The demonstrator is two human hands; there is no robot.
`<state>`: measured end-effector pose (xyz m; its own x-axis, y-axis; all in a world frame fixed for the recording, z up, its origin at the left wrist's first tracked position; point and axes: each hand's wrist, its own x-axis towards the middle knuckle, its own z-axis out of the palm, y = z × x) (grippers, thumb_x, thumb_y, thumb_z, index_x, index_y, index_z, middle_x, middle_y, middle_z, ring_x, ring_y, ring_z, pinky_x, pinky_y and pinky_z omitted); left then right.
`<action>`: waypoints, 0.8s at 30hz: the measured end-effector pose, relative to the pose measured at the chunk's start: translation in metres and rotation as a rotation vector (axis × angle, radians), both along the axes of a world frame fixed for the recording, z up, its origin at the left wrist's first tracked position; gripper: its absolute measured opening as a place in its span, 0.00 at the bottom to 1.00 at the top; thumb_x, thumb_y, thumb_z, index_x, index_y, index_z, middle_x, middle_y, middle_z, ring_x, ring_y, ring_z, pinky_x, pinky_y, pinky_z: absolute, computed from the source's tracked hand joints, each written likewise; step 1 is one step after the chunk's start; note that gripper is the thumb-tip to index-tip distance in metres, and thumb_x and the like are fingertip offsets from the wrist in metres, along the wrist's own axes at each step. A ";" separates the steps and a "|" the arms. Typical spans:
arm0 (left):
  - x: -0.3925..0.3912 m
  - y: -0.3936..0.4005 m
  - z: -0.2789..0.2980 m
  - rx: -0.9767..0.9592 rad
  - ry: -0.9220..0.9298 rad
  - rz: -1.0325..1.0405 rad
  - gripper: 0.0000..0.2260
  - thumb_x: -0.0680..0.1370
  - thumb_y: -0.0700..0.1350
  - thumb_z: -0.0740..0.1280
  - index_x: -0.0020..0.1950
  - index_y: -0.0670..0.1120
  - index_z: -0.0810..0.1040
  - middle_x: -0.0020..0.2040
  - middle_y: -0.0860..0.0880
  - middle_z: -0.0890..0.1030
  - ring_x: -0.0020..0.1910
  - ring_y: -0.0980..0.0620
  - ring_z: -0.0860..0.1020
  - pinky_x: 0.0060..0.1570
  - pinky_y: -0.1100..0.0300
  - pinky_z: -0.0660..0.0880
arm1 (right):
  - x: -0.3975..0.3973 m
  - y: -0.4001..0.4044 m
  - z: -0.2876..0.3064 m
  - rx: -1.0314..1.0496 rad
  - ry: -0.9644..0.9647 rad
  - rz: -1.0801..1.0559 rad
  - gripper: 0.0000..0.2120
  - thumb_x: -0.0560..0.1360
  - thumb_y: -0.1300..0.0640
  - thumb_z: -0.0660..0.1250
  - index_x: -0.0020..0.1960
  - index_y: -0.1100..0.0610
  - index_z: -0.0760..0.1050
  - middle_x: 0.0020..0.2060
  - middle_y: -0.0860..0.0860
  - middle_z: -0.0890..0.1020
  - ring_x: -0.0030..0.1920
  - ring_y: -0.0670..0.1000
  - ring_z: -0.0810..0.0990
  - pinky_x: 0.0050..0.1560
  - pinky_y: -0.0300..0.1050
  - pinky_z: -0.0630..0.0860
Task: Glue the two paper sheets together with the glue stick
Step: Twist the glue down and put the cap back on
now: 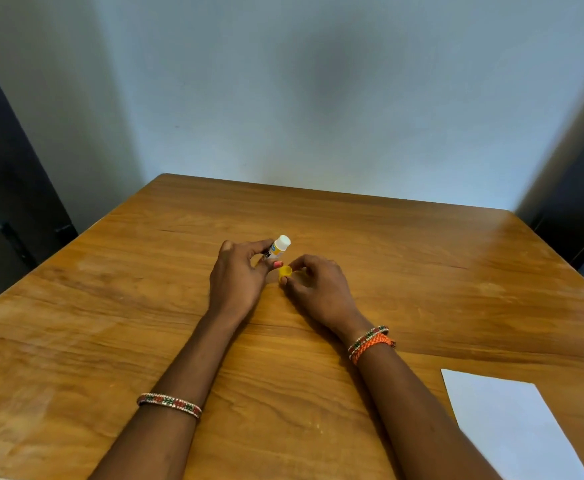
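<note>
— At the middle of the table [145, 306], our left hand [237, 277] is closed around the glue stick [276, 249], its white tip tilted up toward one o'clock. Our right hand [318, 284] pinches the yellow cap [285, 271] between thumb and fingertip, just beside the stick.

— And the paper?

— A white sheet [512, 427] lies well apart, down at four o'clock near the table's edge. We cannot tell whether it is one sheet or two stacked.

— So what could go wrong for us?

— If we set the cap down carelessly, it is round and may roll off. The bared tip could touch the wood and smear if we lower that hand. The paper sits by the edge, so dragging it with one hand may slide it over. And if the sheets cling together, we may glue the wrong face.

— Then we park the cap mouth-down first.
</note>
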<state>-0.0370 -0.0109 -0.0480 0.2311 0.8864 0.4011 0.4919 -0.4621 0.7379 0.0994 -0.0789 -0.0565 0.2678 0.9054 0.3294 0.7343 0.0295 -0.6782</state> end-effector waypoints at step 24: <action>0.005 -0.018 0.013 0.317 0.316 -0.089 0.18 0.74 0.46 0.68 0.63 0.53 0.75 0.51 0.52 0.82 0.46 0.55 0.64 0.42 0.58 0.65 | 0.003 -0.022 0.018 0.294 0.722 -0.073 0.12 0.68 0.66 0.74 0.50 0.60 0.79 0.43 0.53 0.84 0.43 0.47 0.84 0.45 0.42 0.81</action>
